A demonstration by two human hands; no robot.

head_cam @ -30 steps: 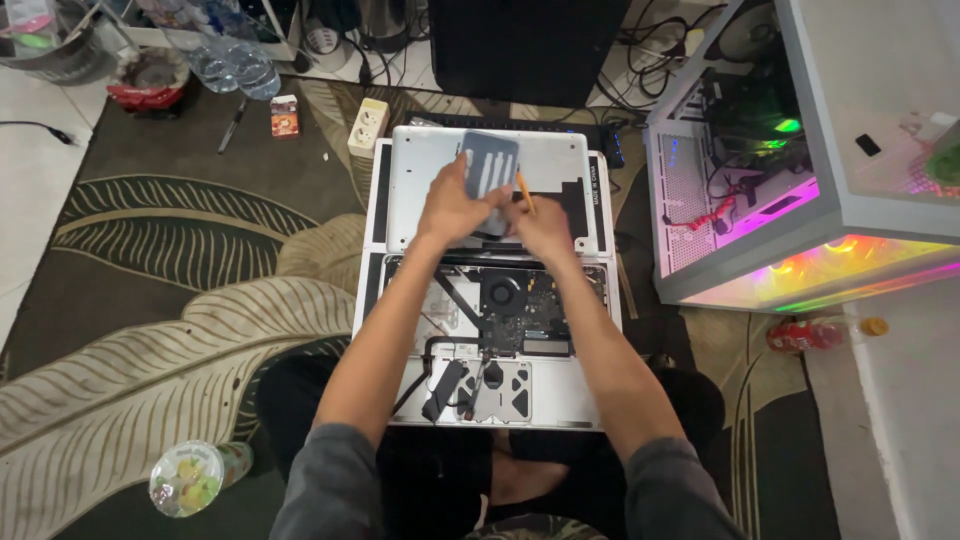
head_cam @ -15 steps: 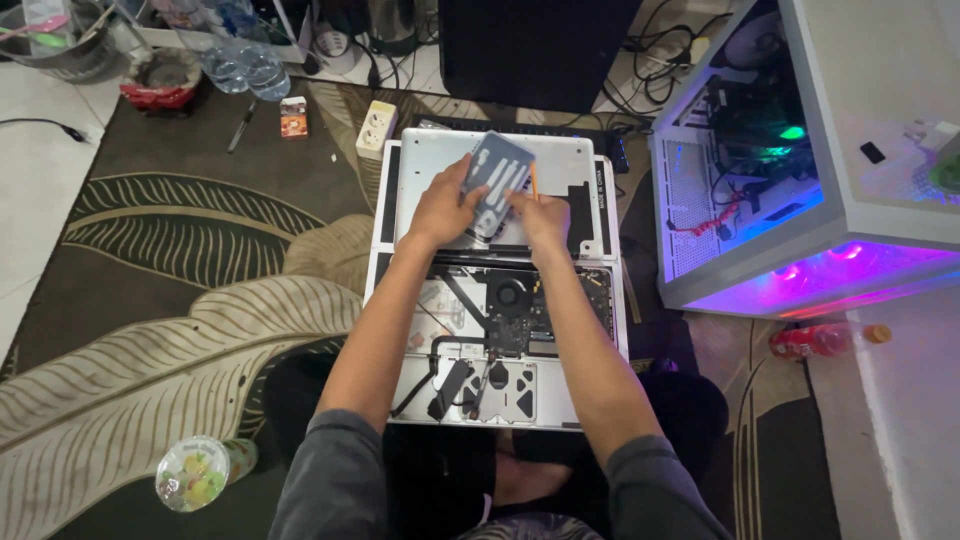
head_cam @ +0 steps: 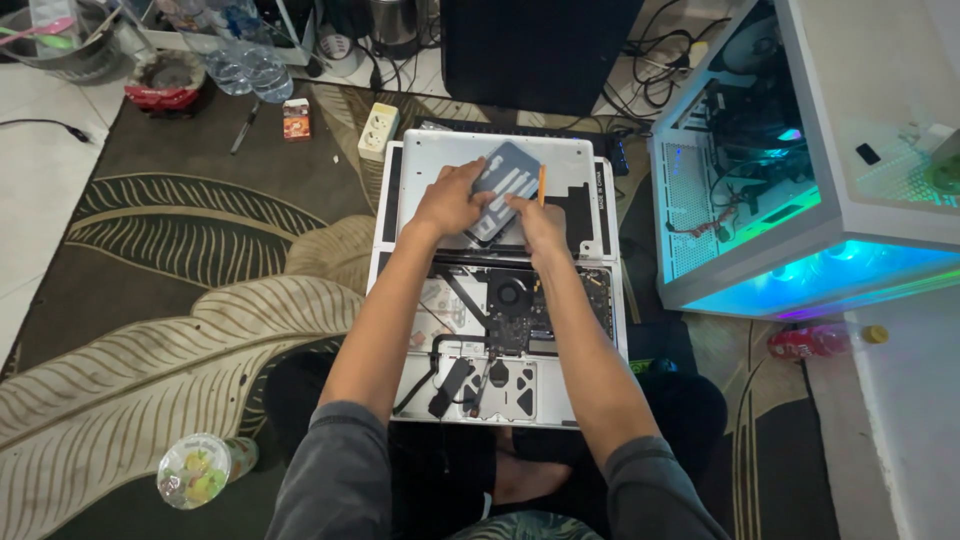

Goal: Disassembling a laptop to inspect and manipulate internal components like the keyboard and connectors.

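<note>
Change: both arms now reach further over the open laptop (head_cam: 500, 350).
Left hand (head_cam: 450, 198): grips grey drive (head_cam: 503, 188).
Right hand (head_cam: 535, 220): pinches drive's lower edge.

The person wore a grey long-sleeved top, its sleeves pushed up above the elbows so that both forearms were bare. The cloth looked soft and plain, without print or stripes, and bunched in folds nearest the lower edge of the opened laptop (head_cam: 497, 300). The left hand (head_cam: 447, 200) and the right hand (head_cam: 537, 222) were bare, with no gloves, rings or watch that could be made out. Below the laptop, dark trousers covered the folded legs, and a bare foot showed between them. A patch of patterned greenish cloth lay at the very bottom, under the foot.
</note>
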